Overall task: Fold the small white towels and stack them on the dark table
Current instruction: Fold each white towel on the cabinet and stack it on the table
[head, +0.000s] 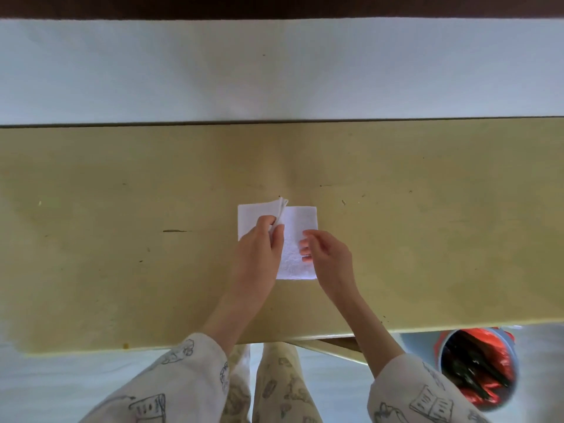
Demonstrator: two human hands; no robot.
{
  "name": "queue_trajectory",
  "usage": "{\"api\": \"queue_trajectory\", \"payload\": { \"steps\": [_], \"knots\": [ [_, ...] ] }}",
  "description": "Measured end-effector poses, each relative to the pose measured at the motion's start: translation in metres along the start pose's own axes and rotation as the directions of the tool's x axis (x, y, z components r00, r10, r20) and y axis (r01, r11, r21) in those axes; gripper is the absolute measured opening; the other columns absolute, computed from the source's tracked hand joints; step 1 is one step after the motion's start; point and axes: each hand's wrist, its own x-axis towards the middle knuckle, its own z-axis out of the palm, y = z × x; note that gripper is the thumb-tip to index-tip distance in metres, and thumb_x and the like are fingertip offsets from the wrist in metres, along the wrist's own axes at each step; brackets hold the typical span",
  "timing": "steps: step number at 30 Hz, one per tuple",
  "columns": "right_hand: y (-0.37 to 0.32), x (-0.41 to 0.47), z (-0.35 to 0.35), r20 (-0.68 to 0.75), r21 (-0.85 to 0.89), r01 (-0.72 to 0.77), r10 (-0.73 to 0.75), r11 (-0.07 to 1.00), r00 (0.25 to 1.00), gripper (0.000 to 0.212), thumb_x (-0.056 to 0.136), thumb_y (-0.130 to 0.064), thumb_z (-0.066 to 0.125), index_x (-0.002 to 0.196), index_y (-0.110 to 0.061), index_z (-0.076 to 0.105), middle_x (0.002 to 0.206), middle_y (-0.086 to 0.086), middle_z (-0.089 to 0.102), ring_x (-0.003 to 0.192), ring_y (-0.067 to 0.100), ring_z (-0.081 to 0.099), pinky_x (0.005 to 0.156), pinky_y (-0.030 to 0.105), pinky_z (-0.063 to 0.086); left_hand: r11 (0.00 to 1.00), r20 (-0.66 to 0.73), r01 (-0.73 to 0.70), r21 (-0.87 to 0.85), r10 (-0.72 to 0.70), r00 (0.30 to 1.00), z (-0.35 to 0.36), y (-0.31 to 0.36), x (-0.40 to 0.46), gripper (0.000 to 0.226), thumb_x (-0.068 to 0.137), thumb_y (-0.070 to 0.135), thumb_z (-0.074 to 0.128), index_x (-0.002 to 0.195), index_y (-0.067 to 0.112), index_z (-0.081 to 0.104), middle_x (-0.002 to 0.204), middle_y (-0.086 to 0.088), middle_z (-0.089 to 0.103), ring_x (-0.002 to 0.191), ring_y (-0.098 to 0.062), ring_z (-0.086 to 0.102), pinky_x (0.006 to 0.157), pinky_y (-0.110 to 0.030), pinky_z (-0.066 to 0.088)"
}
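yellowish table (122,239), pale wall (274,71), perhaps tiled floor (61,377)

white towel (300,227), yellow table (122,239), cream sleeves (171,383) with line drawings, red-lined bin (479,367)

A yellowish table (122,239) spans the view from left to right. Its top is worn, with small dark scuffs and specks scattered across it and a longer dark streak left of centre. The far edge runs straight against a pale wall; the near edge shows a rounded corner at near left. One white towel (300,239) lies flat near the middle of the table, partly folded, its left part lifted up off the surface. The table stands on a pale floor (45,386). At near right, a round bin (479,367) with a red liner sits on the floor, partly under the table's near edge.
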Motion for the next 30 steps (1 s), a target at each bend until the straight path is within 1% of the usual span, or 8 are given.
{"api": "queue_trajectory", "payload": {
  "steps": [3, 7, 11, 14, 16, 19, 24, 30],
  "knots": [
    [0.004, 0.007, -0.003, -0.014, 0.051, -0.066, 0.067, 0.996, 0.998, 0.019, 0.094, -0.008, 0.047, 0.089, -0.012, 0.065, 0.074, 0.0, 0.065, 0.064, 0.013, 0.061, 0.06, 0.012, 0.05, 0.999, 0.052, -0.002, 0.049, 0.0, 0.999, 0.018, 0.01, 0.001, 0.026, 0.097, 0.025, 0.043, 0.111, 0.007, 0.055, 0.072, -0.002, 0.057, 0.067, -0.025, 0.055, 0.059, -0.03, 0.037],
    [0.008, 0.013, -0.007, 0.006, 0.137, -0.13, 0.13, 0.982, 0.991, 0.022, 0.093, -0.009, 0.048, 0.089, -0.002, 0.068, 0.083, 0.011, 0.07, 0.075, 0.024, 0.068, 0.073, 0.034, 0.058, 0.999, 0.15, 0.004, 0.054, -0.012, 0.989, 0.031, 0.021, 0.0, 0.033, 0.099, 0.024, 0.038, 0.127, 0.011, 0.049, 0.105, -0.006, 0.063, 0.094, -0.024, 0.06, 0.074, -0.03, 0.042],
    [0.005, 0.017, -0.011, 0.049, 0.2, -0.189, 0.183, 0.961, 0.982, 0.026, 0.092, -0.013, 0.048, 0.076, -0.004, 0.067, 0.071, 0.006, 0.068, 0.065, 0.016, 0.066, 0.066, 0.028, 0.056, 0.997, 0.181, -0.06, 0.048, 0.051, 0.982, 0.036, 0.024, -0.003, 0.026, 0.098, 0.023, 0.038, 0.112, 0.011, 0.056, 0.096, -0.004, 0.063, 0.085, -0.02, 0.059, 0.069, -0.026, 0.042],
    [0.003, 0.019, -0.013, 0.017, 0.118, -0.182, 0.181, 0.976, 0.983, 0.04, 0.087, -0.028, 0.051, 0.059, 0.0, 0.045, 0.058, 0.006, 0.043, 0.058, 0.017, 0.042, 0.06, 0.028, 0.037, 0.997, 0.181, -0.079, 0.027, 0.072, 0.981, 0.034, 0.021, -0.008, 0.026, 0.098, 0.022, 0.038, 0.101, 0.01, 0.061, 0.085, -0.002, 0.056, 0.075, -0.016, 0.054, 0.067, -0.028, 0.043],
    [0.002, 0.019, -0.014, 0.011, 0.067, -0.175, 0.174, 0.982, 0.985, 0.044, 0.09, -0.022, 0.054, 0.051, -0.013, 0.037, 0.047, -0.008, 0.034, 0.05, 0.009, 0.031, 0.055, 0.022, 0.029, 0.992, 0.129, -0.127, 0.002, 0.126, 0.984, 0.032, 0.013, -0.011, 0.025, 0.097, 0.017, 0.041, 0.098, 0.008, 0.064, 0.084, -0.004, 0.055, 0.075, -0.016, 0.052, 0.068, -0.031, 0.046],
    [-0.001, 0.019, -0.015, -0.009, -0.024, -0.129, 0.129, 0.991, 0.992, 0.024, 0.09, -0.019, 0.056, 0.067, -0.017, 0.059, 0.053, -0.015, 0.05, 0.052, 0.003, 0.041, 0.055, 0.016, 0.034, 0.965, 0.062, -0.236, 0.11, 0.231, 0.971, 0.029, -0.009, -0.013, 0.033, 0.091, 0.019, 0.036, 0.099, 0.007, 0.066, 0.085, -0.005, 0.055, 0.078, -0.02, 0.05, 0.069, -0.033, 0.048],
    [-0.002, 0.022, -0.014, -0.053, -0.182, -0.113, 0.105, 0.977, 0.993, 0.011, 0.088, -0.02, 0.057, 0.084, -0.013, 0.064, 0.066, -0.011, 0.054, 0.059, 0.0, 0.046, 0.053, 0.006, 0.033, 0.911, 0.067, -0.303, 0.281, 0.296, 0.953, 0.019, -0.034, -0.017, 0.033, 0.084, 0.02, 0.037, 0.101, 0.015, 0.065, 0.093, -0.002, 0.055, 0.086, -0.014, 0.042, 0.074, -0.032, 0.044],
    [-0.006, 0.029, -0.018, -0.027, -0.227, -0.175, 0.174, 0.958, 0.984, 0.018, 0.088, -0.023, 0.06, 0.095, -0.008, 0.066, 0.085, -0.002, 0.065, 0.078, 0.017, 0.063, 0.077, 0.03, 0.053, 0.893, 0.119, -0.331, 0.304, 0.309, 0.943, 0.019, -0.042, -0.018, 0.036, 0.083, 0.023, 0.039, 0.108, 0.017, 0.064, 0.098, -0.003, 0.053, 0.092, -0.015, 0.039, 0.076, -0.034, 0.044]
  ]
}}
